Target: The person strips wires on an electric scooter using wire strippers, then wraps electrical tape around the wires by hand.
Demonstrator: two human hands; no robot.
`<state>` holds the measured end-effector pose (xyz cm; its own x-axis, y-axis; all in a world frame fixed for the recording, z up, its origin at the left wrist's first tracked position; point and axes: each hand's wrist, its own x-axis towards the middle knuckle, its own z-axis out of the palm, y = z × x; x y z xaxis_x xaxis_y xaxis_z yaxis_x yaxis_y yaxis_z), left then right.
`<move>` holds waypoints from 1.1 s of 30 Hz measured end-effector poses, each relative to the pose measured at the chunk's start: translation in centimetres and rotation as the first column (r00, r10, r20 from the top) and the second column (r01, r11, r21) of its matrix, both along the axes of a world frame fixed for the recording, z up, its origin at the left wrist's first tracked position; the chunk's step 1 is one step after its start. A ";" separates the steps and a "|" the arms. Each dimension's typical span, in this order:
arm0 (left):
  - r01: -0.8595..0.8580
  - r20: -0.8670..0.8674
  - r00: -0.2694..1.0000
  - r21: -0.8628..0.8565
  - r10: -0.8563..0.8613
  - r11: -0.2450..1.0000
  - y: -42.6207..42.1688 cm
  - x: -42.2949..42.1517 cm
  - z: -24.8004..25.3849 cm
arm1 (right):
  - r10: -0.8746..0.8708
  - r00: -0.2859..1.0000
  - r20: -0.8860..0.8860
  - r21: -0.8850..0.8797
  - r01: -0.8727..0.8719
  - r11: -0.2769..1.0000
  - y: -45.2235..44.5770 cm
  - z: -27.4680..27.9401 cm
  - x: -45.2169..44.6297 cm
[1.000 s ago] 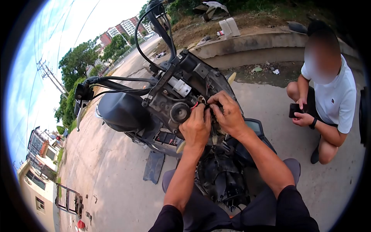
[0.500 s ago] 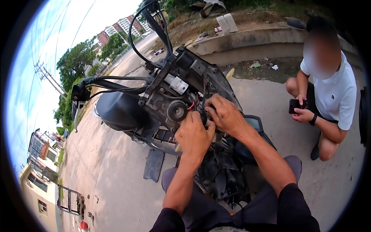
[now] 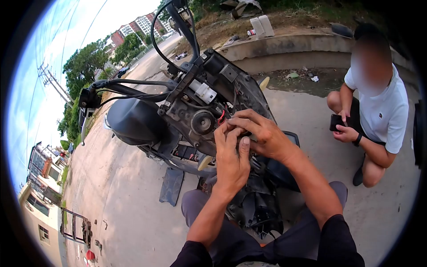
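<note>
A scooter [image 3: 178,120] with its front panels off stands in front of me, its wiring and metal frame exposed. My left hand [image 3: 233,158] is at the wiring below the round black horn [image 3: 203,122], fingers bent and thumb pointing up. Against it, my right hand [image 3: 262,133] curls its fingers over the same spot. Whatever the fingers of both hands hold is hidden behind them. Red wires [image 3: 221,118] show just above the left fingertips, and a white plastic reservoir [image 3: 204,92] sits higher on the frame.
At the right a person [image 3: 378,102] squats, holding a black phone [image 3: 336,122]. A dark panel [image 3: 171,186] lies on the ground left of my knee. Black plastic parts [image 3: 262,209] are between my legs. A concrete curb [image 3: 293,46] runs behind; a metal frame [image 3: 76,226] lies at lower left.
My hands have come together, the right moving left over the left fingers. My left thumb has lifted upright. The view has shifted slightly, and the scooter appears a little further left.
</note>
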<state>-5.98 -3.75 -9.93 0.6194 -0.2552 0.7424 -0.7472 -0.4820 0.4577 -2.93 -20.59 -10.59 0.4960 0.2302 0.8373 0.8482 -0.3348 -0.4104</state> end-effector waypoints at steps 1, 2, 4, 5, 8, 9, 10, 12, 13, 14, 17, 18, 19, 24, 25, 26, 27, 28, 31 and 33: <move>0.066 -0.078 0.994 -0.137 -0.077 0.988 0.1 0.1 -0.4 | -0.030 0.999 0.017 0.048 0.029 0.998 0.1 -0.3 0.3; 0.119 -0.144 0.976 -0.275 -0.163 0.954 0.3 0.4 -0.8 | -0.059 0.998 0.034 0.095 0.056 0.994 0.2 -0.6 0.7; 0.102 -0.234 0.953 -0.351 -0.192 0.931 0.6 0.8 -0.9 | -0.098 0.995 0.009 0.191 0.095 0.977 0.3 -0.8 0.7; 0.123 -0.238 0.944 -0.385 -0.227 0.915 0.6 1.1 -1.0 | -0.105 0.994 -0.029 0.236 0.109 0.966 0.5 -0.8 0.5; 0.154 -0.275 0.912 -0.460 -0.305 0.875 0.2 2.6 -1.0 | -0.032 0.989 -0.146 0.351 0.082 0.933 0.6 -0.8 0.7; 0.147 -0.313 0.896 -0.462 -0.316 0.874 0.2 3.1 -1.2 | 0.007 0.983 -0.184 0.389 0.066 0.919 0.6 -1.0 0.9; 0.140 -0.351 0.877 -0.464 -0.327 0.875 0.1 3.4 -1.2 | 0.046 0.974 -0.221 0.427 0.054 0.903 0.4 -1.1 1.0; 0.099 -0.376 0.879 -0.457 -0.293 0.884 -0.2 3.9 -0.9 | 0.111 0.948 -0.298 0.458 0.040 0.888 -0.2 -0.9 0.9; 0.078 -0.391 0.878 -0.451 -0.275 0.889 -0.3 4.1 -0.7 | 0.145 0.930 -0.337 0.476 0.035 0.879 -0.4 -0.7 0.8; 0.053 -0.407 0.874 -0.462 -0.266 0.885 -0.3 4.4 -0.7 | 0.185 0.917 -0.354 0.499 0.017 0.866 -0.5 -0.7 0.8; -0.001 -0.434 0.865 -0.504 -0.253 0.864 -0.6 5.2 -0.4 | 0.274 0.866 -0.418 0.539 -0.007 0.842 -0.6 -0.5 0.6; -0.008 -0.453 0.853 -0.507 -0.259 0.862 -0.4 5.2 -0.4 | 0.281 0.846 -0.453 0.532 0.003 0.847 -0.6 -0.4 0.5; -0.015 -0.472 0.841 -0.508 -0.264 0.861 -0.2 5.3 -0.5 | 0.288 0.825 -0.486 0.524 0.012 0.851 -0.7 -0.4 0.4; -0.028 -0.424 0.868 -0.558 -0.257 0.829 -0.3 5.7 -1.4 | 0.064 0.939 -0.338 0.293 0.041 0.955 -0.7 -1.5 2.2; -0.033 -0.424 0.868 -0.566 -0.257 0.824 -0.4 5.9 -1.6 | 0.023 0.958 -0.285 0.242 0.049 0.969 -0.6 -1.6 2.4; -0.037 -0.424 0.868 -0.573 -0.258 0.819 -0.5 6.1 -1.8 | 0.013 0.961 -0.275 0.234 0.054 0.971 -0.6 -1.7 2.3; -0.057 -0.407 0.884 -0.579 -0.228 0.813 -0.6 6.1 -2.0 | 0.002 0.965 -0.264 0.228 0.061 0.972 -0.5 -1.4 2.1; -0.073 -0.390 0.899 -0.585 -0.201 0.808 -0.9 6.2 -2.1 | -0.012 0.968 -0.252 0.224 0.071 0.972 -0.4 -1.1 1.9; -0.094 -0.290 0.952 -0.571 -0.093 0.815 -1.4 6.4 -2.8 | -0.077 0.976 -0.203 0.178 0.114 0.977 -0.5 -1.1 2.0; -0.104 -0.211 0.977 -0.544 -0.016 0.833 -1.5 6.3 -3.2 | -0.078 0.960 -0.269 0.178 0.129 0.976 -0.2 -0.5 1.3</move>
